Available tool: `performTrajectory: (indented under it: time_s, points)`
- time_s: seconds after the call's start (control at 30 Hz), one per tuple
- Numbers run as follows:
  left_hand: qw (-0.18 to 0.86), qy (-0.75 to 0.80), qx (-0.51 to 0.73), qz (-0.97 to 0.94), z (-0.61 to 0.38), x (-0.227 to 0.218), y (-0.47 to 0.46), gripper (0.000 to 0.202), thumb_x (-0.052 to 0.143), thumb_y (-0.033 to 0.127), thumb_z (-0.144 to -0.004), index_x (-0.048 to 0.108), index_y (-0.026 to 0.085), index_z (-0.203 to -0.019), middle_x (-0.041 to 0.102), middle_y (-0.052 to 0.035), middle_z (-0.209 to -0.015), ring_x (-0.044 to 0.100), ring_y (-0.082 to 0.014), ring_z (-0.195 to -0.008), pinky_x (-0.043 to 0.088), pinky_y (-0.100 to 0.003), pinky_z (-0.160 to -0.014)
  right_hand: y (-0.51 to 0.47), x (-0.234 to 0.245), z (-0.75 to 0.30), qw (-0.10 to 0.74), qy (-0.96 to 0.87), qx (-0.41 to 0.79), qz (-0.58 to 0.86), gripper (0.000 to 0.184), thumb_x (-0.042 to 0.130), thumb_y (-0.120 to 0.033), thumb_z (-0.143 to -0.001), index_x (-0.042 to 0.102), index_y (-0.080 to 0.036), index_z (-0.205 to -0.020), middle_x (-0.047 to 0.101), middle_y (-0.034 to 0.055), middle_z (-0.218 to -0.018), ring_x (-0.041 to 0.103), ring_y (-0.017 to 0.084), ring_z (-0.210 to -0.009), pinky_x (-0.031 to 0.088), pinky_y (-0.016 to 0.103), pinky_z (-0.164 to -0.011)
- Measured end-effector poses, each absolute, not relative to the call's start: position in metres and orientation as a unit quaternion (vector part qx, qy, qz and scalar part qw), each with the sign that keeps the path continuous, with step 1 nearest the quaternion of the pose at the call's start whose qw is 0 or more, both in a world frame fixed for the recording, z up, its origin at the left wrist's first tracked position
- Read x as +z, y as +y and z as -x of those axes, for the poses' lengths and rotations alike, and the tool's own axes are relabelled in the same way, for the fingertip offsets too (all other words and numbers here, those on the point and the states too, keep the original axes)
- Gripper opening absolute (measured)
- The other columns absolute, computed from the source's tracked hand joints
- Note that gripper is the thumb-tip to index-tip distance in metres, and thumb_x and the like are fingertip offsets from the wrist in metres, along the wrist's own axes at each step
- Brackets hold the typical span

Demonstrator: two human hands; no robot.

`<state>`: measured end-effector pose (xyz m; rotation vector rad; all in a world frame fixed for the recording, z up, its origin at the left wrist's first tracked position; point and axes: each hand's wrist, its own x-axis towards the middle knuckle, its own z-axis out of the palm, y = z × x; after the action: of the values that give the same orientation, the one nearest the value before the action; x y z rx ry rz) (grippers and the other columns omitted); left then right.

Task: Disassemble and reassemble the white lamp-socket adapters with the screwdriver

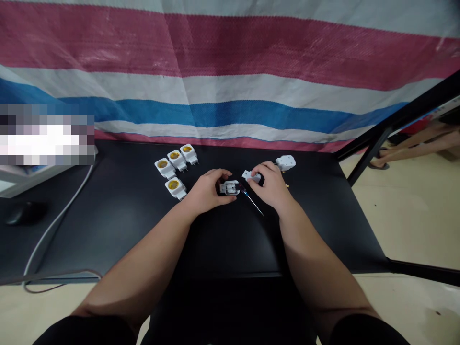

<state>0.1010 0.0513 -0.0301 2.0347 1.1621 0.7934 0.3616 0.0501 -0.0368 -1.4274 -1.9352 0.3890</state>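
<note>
My left hand point(208, 194) curls its thumb and fingers around an opened white plug housing point(230, 187), whose inside faces up. In my right hand point(270, 184), the fingertips pinch a white cover piece point(247, 175), apart from the housing. A screwdriver point(253, 201) lies on the table between the hands, its metal shaft toward me. Past my right hand is another white plug piece point(286, 162) with small holes in its face. Small brass-coloured bits point(286, 185) show beside that hand, partly hidden.
Several white plug-in lamp sockets with brass-coloured insides point(175, 157) stand left of my left hand. A black mouse point(25, 212) and a grey cable point(59, 215) are at the far left of the black table point(125, 191). A striped sheet point(223, 86) hangs behind. A person's legs point(413, 139) show at right.
</note>
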Motion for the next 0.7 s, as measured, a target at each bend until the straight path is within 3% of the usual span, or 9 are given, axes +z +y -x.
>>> performTrajectory:
  time_s: [0.1, 0.2, 0.37, 0.47, 0.57, 0.7]
  points:
    - [0.384, 0.470, 0.290, -0.740, -0.099, -0.031, 0.050, 0.061, 0.089, 0.045, -0.083, 0.070, 0.020, -0.134, 0.078, -0.0074, -0.112, 0.071, -0.0188, -0.082, 0.059, -0.035, -0.074, 0.042, -0.021, -0.354, 0.332, -0.787, 0.230, 0.466, 0.008, 0.075, -0.026, -0.094, 0.071, -0.026, -0.101, 0.068, 0.0068, -0.107, 0.065, 0.027, -0.098, 0.055, 0.045, -0.088]
    - [0.434, 0.465, 0.293, -0.713, -0.098, -0.036, 0.050, 0.056, 0.088, 0.046, -0.087, 0.072, 0.018, -0.133, 0.079, -0.0083, -0.111, 0.074, -0.0187, -0.086, 0.061, -0.034, -0.077, 0.037, -0.014, -0.347, 0.286, -0.813, 0.274, 0.426, 0.014, 0.075, -0.027, -0.096, 0.073, -0.027, -0.110, 0.069, 0.0048, -0.102, 0.066, 0.025, -0.096, 0.054, 0.042, -0.086]
    - [0.527, 0.450, 0.320, -0.646, -0.098, -0.039, 0.052, 0.053, 0.092, 0.034, -0.084, 0.071, 0.016, -0.129, 0.079, -0.0103, -0.117, 0.076, -0.0143, -0.077, 0.065, -0.031, -0.072, 0.036, -0.020, -0.342, 0.291, -0.808, 0.286, 0.425, 0.018, 0.077, -0.024, -0.095, 0.074, -0.027, -0.113, 0.069, 0.0035, -0.099, 0.066, 0.022, -0.090, 0.055, 0.041, -0.084]
    - [0.600, 0.432, 0.349, -0.575, -0.100, -0.035, 0.052, 0.050, 0.093, 0.029, -0.083, 0.073, 0.015, -0.126, 0.078, -0.0120, -0.121, 0.077, -0.0139, -0.082, 0.068, -0.031, -0.075, 0.037, -0.021, -0.343, 0.324, -0.793, 0.305, 0.416, 0.017, 0.077, -0.024, -0.095, 0.073, -0.028, -0.111, 0.069, 0.0035, -0.102, 0.066, 0.021, -0.088, 0.057, 0.041, -0.084]
    - [0.664, 0.404, 0.356, -0.519, -0.101, -0.029, 0.050, 0.047, 0.095, 0.026, -0.081, 0.075, 0.015, -0.122, 0.080, -0.0089, -0.113, 0.079, -0.0156, -0.092, 0.070, -0.031, -0.082, 0.037, -0.022, -0.344, 0.351, -0.780, 0.318, 0.409, 0.016, 0.076, -0.021, -0.095, 0.071, -0.028, -0.109, 0.068, 0.0033, -0.105, 0.067, 0.019, -0.086, 0.059, 0.040, -0.084]
    - [0.703, 0.400, 0.356, -0.468, -0.103, -0.026, 0.048, 0.045, 0.098, 0.020, -0.076, 0.075, 0.015, -0.113, 0.081, -0.0049, -0.105, 0.079, -0.0139, -0.093, 0.068, -0.024, -0.079, 0.036, -0.023, -0.343, 0.373, -0.779, 0.322, 0.388, 0.014, 0.074, -0.020, -0.096, 0.070, -0.028, -0.107, 0.065, 0.0025, -0.104, 0.067, 0.018, -0.084, 0.058, 0.038, -0.080]
